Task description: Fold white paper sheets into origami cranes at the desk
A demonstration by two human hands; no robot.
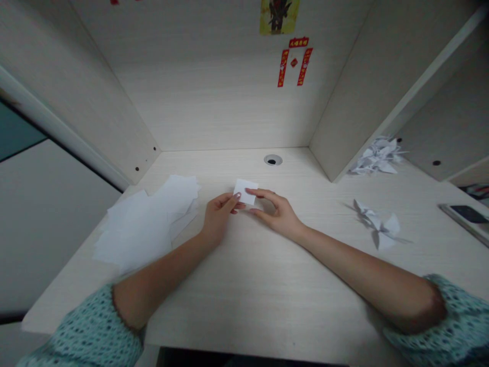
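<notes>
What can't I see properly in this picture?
Head view:
Underside of the small white paper: hidden behind its top.
Writing on the red stickers: too small.
End of the phone-like thing: cut by right edge.
Top of the yellow picture: cut by top edge.
How many bits in the folded paper pile: they overlap.

It's plain white on the paper square (pixel 245 184), white again on the sheets (pixel 141 224) near the left edge of the pale, streaky table (pixel 244 306); teal openwork sleeves (pixel 91 326), red banners (pixel 298 42) lettered yellow!
</notes>
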